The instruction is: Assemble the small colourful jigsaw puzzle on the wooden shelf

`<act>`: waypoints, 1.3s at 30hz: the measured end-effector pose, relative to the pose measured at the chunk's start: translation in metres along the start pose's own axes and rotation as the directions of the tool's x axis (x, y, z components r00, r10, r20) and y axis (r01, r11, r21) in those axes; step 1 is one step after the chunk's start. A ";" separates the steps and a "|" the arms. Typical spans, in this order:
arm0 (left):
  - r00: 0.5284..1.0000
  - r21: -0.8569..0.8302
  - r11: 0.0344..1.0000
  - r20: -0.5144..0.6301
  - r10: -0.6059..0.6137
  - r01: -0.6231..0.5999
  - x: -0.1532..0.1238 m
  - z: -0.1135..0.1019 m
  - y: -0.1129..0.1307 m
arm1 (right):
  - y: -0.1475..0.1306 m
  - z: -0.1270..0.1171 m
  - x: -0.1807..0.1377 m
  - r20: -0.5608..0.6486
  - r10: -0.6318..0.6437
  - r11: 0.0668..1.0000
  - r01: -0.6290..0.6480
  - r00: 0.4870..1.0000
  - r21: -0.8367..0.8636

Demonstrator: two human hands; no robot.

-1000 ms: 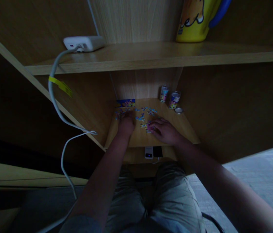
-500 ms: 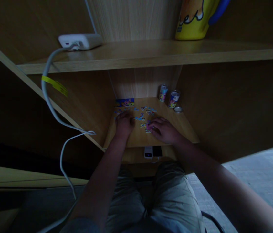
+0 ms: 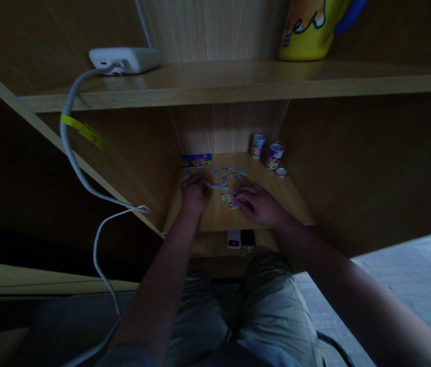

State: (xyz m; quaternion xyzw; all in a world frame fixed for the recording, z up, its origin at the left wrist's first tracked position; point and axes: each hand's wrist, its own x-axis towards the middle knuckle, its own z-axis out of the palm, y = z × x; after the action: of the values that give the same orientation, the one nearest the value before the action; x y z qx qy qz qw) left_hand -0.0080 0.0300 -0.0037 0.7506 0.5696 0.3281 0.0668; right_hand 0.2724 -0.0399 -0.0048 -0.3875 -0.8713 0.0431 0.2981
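On the desk [image 3: 219, 218], puzzle pieces [image 3: 223, 185] under left hand [image 3: 195, 194] and right hand [image 3: 260, 205], grasp not discernible; judged light, thin, best pinched at edges.

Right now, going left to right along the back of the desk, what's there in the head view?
Colourful picture strip → loose puzzle pieces → slimmer printed tube → wider printed tube; the round lid overlaps it, so I skip that.
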 end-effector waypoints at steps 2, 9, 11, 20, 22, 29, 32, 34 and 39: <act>0.997 -0.055 0.996 0.018 0.071 -0.070 0.000 -0.001 0.002 | 0.000 0.000 0.000 -0.001 -0.007 1.000 0.007 1.000 -0.004; 0.955 -0.302 0.925 0.114 0.275 -0.230 -0.007 -0.003 0.015 | -0.001 -0.002 0.000 -0.009 -0.005 1.000 0.005 1.000 0.016; 0.938 -0.336 0.902 0.119 0.325 -0.270 -0.008 -0.003 0.017 | -0.001 -0.002 0.001 -0.007 -0.006 1.000 0.006 1.000 0.018; 0.929 -0.465 0.866 0.208 0.306 -0.181 -0.012 0.000 0.018 | 0.002 0.002 0.000 -0.014 -0.006 1.000 0.006 1.000 0.013; 0.928 -0.488 0.857 0.217 0.304 -0.167 -0.012 0.000 0.018 | 0.001 0.001 0.000 -0.016 -0.010 1.000 0.010 1.000 0.014; 0.912 -0.478 0.849 0.202 0.357 -0.227 -0.010 0.000 0.014 | -0.001 0.000 0.001 -0.034 -0.014 1.000 0.014 0.999 0.002; 0.911 -0.463 0.858 0.212 0.353 -0.224 -0.009 -0.001 0.015 | 0.000 0.001 0.000 -0.028 -0.007 1.000 0.008 1.000 0.006; 0.916 -0.478 0.856 0.221 0.336 -0.198 -0.010 -0.001 0.017 | 0.001 0.001 0.000 -0.029 -0.010 1.000 0.010 1.000 0.008; 0.913 -0.530 0.835 0.252 0.321 -0.147 -0.012 -0.002 0.019 | -0.001 0.000 0.001 -0.023 -0.002 1.000 0.002 1.000 0.014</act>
State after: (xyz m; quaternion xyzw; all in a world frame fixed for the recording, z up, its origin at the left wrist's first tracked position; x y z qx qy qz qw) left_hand 0.0048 0.0123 0.0017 0.8161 0.3480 0.3395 0.3124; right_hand 0.2716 -0.0401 -0.0040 -0.3851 -0.8677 0.0445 0.3111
